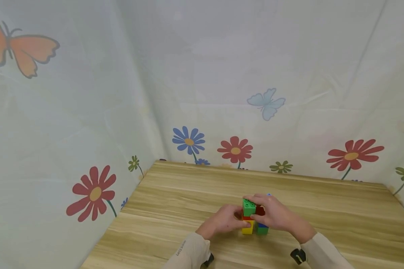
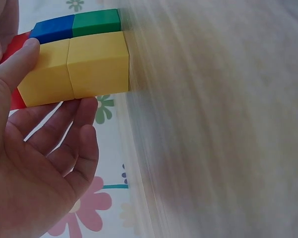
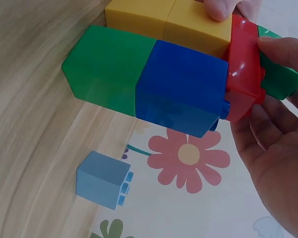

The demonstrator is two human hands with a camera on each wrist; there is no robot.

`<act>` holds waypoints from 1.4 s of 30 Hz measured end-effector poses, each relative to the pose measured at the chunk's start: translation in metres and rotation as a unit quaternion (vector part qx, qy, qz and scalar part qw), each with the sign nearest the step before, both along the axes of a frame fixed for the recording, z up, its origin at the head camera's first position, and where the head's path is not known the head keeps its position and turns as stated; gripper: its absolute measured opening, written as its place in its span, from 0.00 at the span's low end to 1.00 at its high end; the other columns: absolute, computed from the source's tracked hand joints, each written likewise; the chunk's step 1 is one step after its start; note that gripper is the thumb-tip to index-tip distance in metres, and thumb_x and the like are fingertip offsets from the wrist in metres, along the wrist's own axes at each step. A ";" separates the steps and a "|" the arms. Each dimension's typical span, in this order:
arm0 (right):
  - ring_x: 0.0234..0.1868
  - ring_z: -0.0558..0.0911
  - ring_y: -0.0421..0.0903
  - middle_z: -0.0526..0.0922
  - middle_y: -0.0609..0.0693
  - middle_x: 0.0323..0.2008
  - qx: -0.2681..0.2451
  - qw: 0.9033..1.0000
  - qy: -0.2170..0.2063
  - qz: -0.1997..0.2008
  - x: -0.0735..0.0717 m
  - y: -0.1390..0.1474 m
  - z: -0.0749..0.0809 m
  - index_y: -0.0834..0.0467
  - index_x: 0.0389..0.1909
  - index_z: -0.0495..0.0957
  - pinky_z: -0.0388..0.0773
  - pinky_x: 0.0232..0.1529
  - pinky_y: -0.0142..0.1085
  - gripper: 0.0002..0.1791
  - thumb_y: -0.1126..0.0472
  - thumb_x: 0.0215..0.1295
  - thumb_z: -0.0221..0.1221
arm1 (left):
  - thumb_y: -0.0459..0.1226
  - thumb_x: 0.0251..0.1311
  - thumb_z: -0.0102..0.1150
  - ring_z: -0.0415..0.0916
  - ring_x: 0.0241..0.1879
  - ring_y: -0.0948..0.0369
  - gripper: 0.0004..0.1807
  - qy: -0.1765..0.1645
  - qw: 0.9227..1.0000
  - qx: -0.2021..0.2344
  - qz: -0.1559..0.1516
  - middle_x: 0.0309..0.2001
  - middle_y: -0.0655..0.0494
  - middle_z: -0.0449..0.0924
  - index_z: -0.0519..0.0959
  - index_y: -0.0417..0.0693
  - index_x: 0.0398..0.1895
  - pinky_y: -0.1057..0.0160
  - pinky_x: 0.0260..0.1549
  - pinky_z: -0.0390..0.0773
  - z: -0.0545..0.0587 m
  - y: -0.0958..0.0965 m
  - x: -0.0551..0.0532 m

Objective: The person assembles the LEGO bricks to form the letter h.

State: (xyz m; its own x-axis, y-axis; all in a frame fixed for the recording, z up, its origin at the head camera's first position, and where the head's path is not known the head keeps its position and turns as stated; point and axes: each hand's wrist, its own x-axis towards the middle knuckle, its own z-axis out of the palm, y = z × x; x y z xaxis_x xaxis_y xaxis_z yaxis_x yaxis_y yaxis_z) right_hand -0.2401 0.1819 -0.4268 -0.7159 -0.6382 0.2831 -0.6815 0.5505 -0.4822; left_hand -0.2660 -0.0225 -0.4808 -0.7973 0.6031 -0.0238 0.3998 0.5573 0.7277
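Observation:
Two short stacks of toy building blocks stand side by side on the wooden table. One has two yellow blocks (image 2: pixel 97 64); the other has a green block (image 3: pixel 107 69) beneath a blue block (image 3: pixel 184 87). A red block (image 3: pixel 243 64) lies across the yellow stack's top and reaches toward the blue one. On the red block sits another green block (image 1: pixel 249 207). My left hand (image 1: pixel 227 220) grips the upper yellow block between thumb and fingers. My right hand (image 1: pixel 274 213) holds the top green block, its thumb near the seam with the red block.
A light blue block (image 3: pixel 103 179) stands apart on the table (image 1: pixel 175 201), behind the stacks and mostly hidden by my right hand in the head view. White cloth (image 1: pixel 202 74) printed with flowers and butterflies hangs around the table's back and sides.

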 end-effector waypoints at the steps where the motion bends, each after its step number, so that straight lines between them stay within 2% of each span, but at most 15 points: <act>1: 0.40 0.76 0.40 0.77 0.45 0.45 -0.002 1.000 0.000 0.001 0.000 0.000 0.000 0.56 0.61 0.72 0.77 0.41 0.34 0.29 0.62 0.57 0.67 | 0.50 0.55 0.65 0.72 0.30 0.70 0.14 0.000 1.000 0.000 0.000 0.32 0.71 0.77 0.79 0.57 0.41 0.70 0.33 0.73 0.000 0.000 0.000; 7: 0.43 0.77 0.41 0.78 0.47 0.49 -0.005 1.000 0.006 0.005 0.000 0.003 -0.004 0.55 0.62 0.71 0.78 0.43 0.37 0.29 0.60 0.58 0.66 | 0.50 0.56 0.65 0.72 0.30 0.70 0.13 -0.004 1.000 0.002 0.002 0.32 0.71 0.77 0.79 0.57 0.41 0.70 0.32 0.73 0.000 0.000 0.001; 11: 0.47 0.77 0.43 0.78 0.49 0.53 -0.014 1.000 0.005 0.007 -0.001 0.004 -0.006 0.58 0.63 0.69 0.77 0.46 0.42 0.31 0.61 0.58 0.66 | 0.49 0.56 0.65 0.72 0.30 0.71 0.13 0.006 1.000 0.002 -0.002 0.32 0.71 0.77 0.79 0.56 0.41 0.70 0.32 0.73 0.000 0.000 0.002; 15: 0.45 0.77 0.41 0.78 0.47 0.52 -0.020 0.999 -0.028 -0.001 -0.001 0.007 -0.005 0.59 0.65 0.67 0.77 0.47 0.40 0.31 0.62 0.60 0.64 | 0.50 0.56 0.65 0.73 0.31 0.72 0.14 0.013 1.000 0.002 0.000 0.32 0.71 0.77 0.79 0.56 0.41 0.70 0.34 0.73 0.000 0.000 0.001; 19: 0.45 0.78 0.44 0.78 0.47 0.50 -0.038 0.997 -0.064 -0.009 0.000 0.012 -0.004 0.58 0.65 0.66 0.77 0.45 0.38 0.28 0.66 0.64 0.59 | 0.50 0.55 0.65 0.73 0.32 0.71 0.14 0.004 1.000 0.006 0.007 0.33 0.71 0.77 0.79 0.57 0.42 0.69 0.36 0.73 0.001 0.000 0.001; 23: 0.46 0.79 0.49 0.80 0.51 0.49 -0.053 0.996 -0.073 -0.019 0.002 0.021 -0.001 0.59 0.63 0.68 0.78 0.45 0.43 0.24 0.66 0.66 0.56 | 0.50 0.55 0.66 0.72 0.33 0.70 0.15 -0.006 1.000 0.007 0.013 0.34 0.71 0.77 0.79 0.58 0.44 0.69 0.38 0.73 0.002 0.000 0.002; 26: 0.44 0.80 0.50 0.81 0.53 0.48 -0.059 0.996 -0.056 -0.031 0.002 0.028 0.001 0.61 0.60 0.71 0.78 0.43 0.44 0.22 0.66 0.66 0.56 | 0.50 0.54 0.66 0.72 0.33 0.69 0.15 -0.011 1.000 0.006 0.017 0.33 0.71 0.77 0.80 0.59 0.44 0.68 0.38 0.73 0.002 0.001 0.004; 32: 0.45 0.79 0.52 0.80 0.52 0.50 -0.056 0.995 -0.016 -0.085 -0.005 0.043 0.001 0.59 0.57 0.74 0.77 0.43 0.39 0.20 0.65 0.64 0.59 | 0.50 0.54 0.66 0.72 0.33 0.69 0.15 -0.016 1.000 0.005 0.020 0.33 0.71 0.77 0.80 0.59 0.43 0.69 0.39 0.73 0.002 0.000 0.004; 35: 0.46 0.78 0.53 0.79 0.52 0.51 -0.052 0.993 0.001 -0.109 -0.010 0.050 -0.003 0.60 0.57 0.74 0.77 0.43 0.41 0.20 0.65 0.63 0.60 | 0.51 0.55 0.65 0.72 0.32 0.68 0.14 -0.016 1.000 0.004 0.020 0.33 0.71 0.77 0.80 0.59 0.43 0.69 0.37 0.73 0.001 0.000 0.004; 42: 0.45 0.76 0.50 0.77 0.51 0.46 -0.056 0.986 0.023 -0.153 -0.017 0.059 -0.013 0.61 0.56 0.75 0.76 0.43 0.46 0.21 0.67 0.61 0.61 | 0.50 0.54 0.66 0.71 0.31 0.68 0.13 -0.026 0.999 0.009 0.023 0.32 0.70 0.76 0.80 0.60 0.42 0.69 0.35 0.73 0.001 0.001 0.003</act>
State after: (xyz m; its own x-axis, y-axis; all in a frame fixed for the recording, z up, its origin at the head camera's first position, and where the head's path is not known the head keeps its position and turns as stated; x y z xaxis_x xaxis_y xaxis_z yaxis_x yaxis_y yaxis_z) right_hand -0.2575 0.2412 -0.4397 -0.8546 -0.3574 0.3766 -0.5148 0.6780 -0.5247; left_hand -0.2628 -0.0220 -0.4802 -0.8218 0.5672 -0.0547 0.3366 0.5607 0.7565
